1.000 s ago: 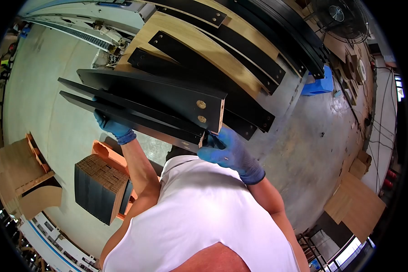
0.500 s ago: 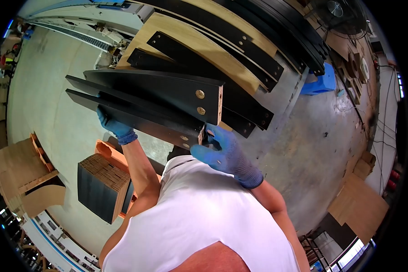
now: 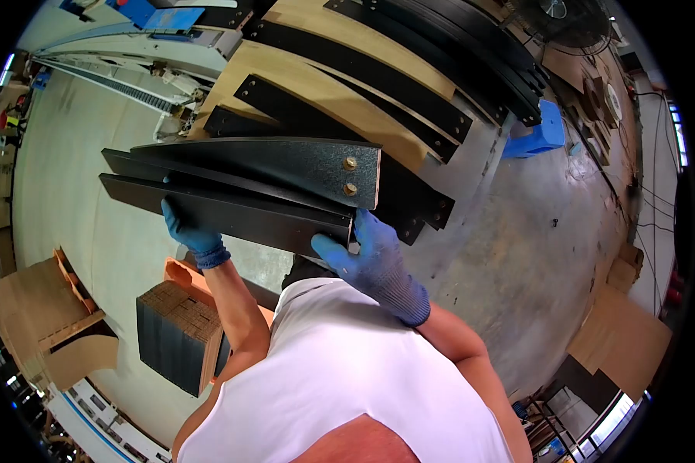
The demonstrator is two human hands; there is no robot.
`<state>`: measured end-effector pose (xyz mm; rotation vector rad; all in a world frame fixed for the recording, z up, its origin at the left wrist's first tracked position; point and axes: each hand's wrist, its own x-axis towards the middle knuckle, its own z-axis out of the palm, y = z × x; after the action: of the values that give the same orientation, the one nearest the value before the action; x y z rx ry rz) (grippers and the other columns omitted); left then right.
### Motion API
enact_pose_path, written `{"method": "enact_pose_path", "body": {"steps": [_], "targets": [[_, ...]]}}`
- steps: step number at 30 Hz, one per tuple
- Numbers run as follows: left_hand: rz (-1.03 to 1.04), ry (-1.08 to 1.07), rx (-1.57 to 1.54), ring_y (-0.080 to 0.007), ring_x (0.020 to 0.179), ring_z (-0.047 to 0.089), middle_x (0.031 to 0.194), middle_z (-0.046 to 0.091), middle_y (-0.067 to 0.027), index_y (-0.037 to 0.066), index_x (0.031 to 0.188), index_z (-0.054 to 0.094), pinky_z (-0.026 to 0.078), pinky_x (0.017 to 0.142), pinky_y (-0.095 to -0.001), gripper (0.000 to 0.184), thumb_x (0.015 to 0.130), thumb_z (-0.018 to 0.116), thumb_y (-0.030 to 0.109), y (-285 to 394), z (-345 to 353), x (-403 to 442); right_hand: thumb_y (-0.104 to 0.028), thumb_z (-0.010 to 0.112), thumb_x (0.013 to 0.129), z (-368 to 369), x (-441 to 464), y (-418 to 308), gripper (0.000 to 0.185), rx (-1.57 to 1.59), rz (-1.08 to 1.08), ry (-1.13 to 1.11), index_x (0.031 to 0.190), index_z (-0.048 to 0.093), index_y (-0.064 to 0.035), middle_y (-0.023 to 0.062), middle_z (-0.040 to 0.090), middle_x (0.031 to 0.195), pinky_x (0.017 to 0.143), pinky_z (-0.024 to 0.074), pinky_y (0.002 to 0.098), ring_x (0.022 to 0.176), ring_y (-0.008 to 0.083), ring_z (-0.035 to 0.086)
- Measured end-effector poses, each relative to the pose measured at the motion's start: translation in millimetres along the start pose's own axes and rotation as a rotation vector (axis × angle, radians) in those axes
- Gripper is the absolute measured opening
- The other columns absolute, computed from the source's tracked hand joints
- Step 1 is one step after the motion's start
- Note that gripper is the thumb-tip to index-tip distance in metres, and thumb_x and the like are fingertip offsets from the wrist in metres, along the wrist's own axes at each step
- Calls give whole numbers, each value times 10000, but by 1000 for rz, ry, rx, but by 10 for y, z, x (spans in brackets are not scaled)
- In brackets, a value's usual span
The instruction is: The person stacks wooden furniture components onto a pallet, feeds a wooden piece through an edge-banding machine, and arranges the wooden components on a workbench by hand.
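My left hand (image 3: 194, 233), in a blue work glove, is closed on the lower edge of the front black board (image 3: 243, 214), left of its middle. That board's right end is in the grip of my right hand (image 3: 374, 258), also gloved, with the thumb across its face. Just behind it lies a second narrow black board (image 3: 201, 171), nearly parallel. A wider black board (image 3: 286, 160) is behind both, with two brass-coloured round fittings (image 3: 350, 163) near its right end. Whether this wider board rests on something is hidden.
Several black strips with holes (image 3: 355, 69) lie on a pale wooden panel (image 3: 266, 69) ahead. A blue plastic stool (image 3: 538, 131) stands at the right, near a fan (image 3: 571, 19). At lower left, stacked black panels (image 3: 174, 347) sit by an orange pallet (image 3: 185, 266).
My right thumb has moved up onto the front board's face, covering where its two brass-coloured holes showed. The boards have tilted slightly and the view has shifted.
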<state>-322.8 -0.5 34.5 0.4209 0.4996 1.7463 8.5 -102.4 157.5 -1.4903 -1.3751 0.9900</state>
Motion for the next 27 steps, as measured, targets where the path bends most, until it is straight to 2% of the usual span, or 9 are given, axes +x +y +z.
{"method": "enact_pose_path", "body": {"steps": [1,4,7,10,11,15,20,25,27], "targets": [[-43,4,-51,-256,1346,537,1470,592,-103,44,1444,578,380,1189,-420,464,1063,510,299,-12,76,21,-276,835,848,-14,24,46,383,15,-11,48,1022,630,-4,126,637,762,610,519,375,651,274,629],[7,243,239,-273,1316,553,1430,609,-122,31,1423,592,408,1157,-432,477,1045,548,318,-166,572,40,-279,838,839,-220,-43,139,420,-360,23,71,1084,636,-4,129,648,751,598,529,378,642,282,647],[-52,312,393,-270,1273,578,1394,618,-127,11,1401,601,427,1122,-412,484,1013,588,300,-337,924,-37,-275,852,806,-551,-294,216,500,-481,85,189,1178,638,-20,142,683,924,737,554,413,833,300,686],[-106,280,459,-262,1270,587,1378,630,-135,-7,1403,598,427,1122,-387,491,1031,558,310,-577,976,-169,-269,863,774,-752,-217,-99,599,-698,-169,215,1281,628,-55,176,645,1183,932,517,477,1110,351,636],[-142,255,487,-246,1288,566,1389,624,-119,1,1408,593,416,1122,-381,495,1029,573,319,-652,1003,-230,-310,880,741,-694,-185,-137,708,-633,-169,48,1354,595,-100,201,541,1367,1087,415,550,1302,420,504],[-220,270,592,-235,1205,623,1364,630,-135,-25,1439,554,485,1064,-354,480,1073,488,278,-956,1314,-463,-381,887,720,-192,148,70,851,-662,-313,-180,1450,522,-142,235,504,1409,1165,334,601,1352,434,459],[-304,227,697,-214,1167,639,1318,641,-127,-16,1412,562,523,1007,-339,506,1093,489,370,-1076,1374,-602,-349,854,750,52,239,502,757,-671,-342,-30,1409,548,-136,226,544,1327,1062,434,540,1249,414,538],[-233,274,603,-240,1194,602,1320,632,-137,-44,1384,561,462,1069,-362,629,1100,434,502,-1235,1160,-549,-287,864,723,-447,195,653,673,-478,-236,-34,1325,613,-123,213,557,1289,1000,460,492,1194,403,568],[-201,279,832,-239,1206,589,1332,652,-168,-74,1332,624,423,1083,-344,676,1109,367,510,-1248,1076,-540,-266,890,679,-799,284,726,675,-566,-253,12,1288,641,-121,222,563,1264,969,478,491,1181,400,575]]}}
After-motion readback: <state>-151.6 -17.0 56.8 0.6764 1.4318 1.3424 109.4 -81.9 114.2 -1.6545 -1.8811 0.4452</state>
